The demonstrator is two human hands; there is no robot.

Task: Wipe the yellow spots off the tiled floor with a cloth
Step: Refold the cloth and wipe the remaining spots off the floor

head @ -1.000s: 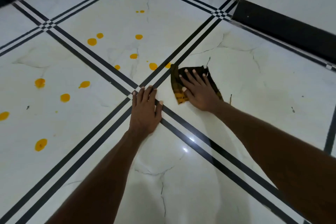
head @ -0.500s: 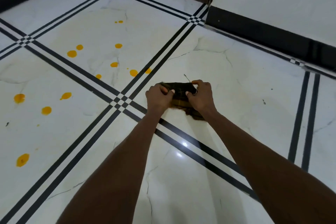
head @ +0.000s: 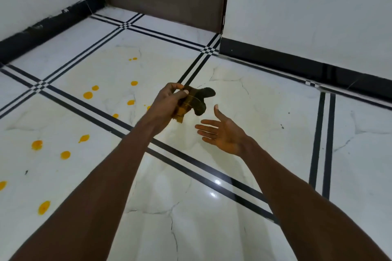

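Head view: cloth (head: 194, 101) bunched in left hand (head: 167, 101), lifted clear of floor (head: 265, 112), likely to refold a cleaner face. Right hand (head: 222, 133) empty, palm up, fingers spread just below. Yellow spots (head: 87, 95) unwiped further left.

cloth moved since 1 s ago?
Yes. The cloth is lifted off the tiled floor into the left hand, no longer flat by the black tile-line crossing; the right hand is open, empty.

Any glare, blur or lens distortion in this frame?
Head view: bright glare spots on the glossy white tiled floor; the floor's black lines and skirting bow from the wide lens; dark crumpled cloth in the left hand slightly soft; yellow spots sharp.
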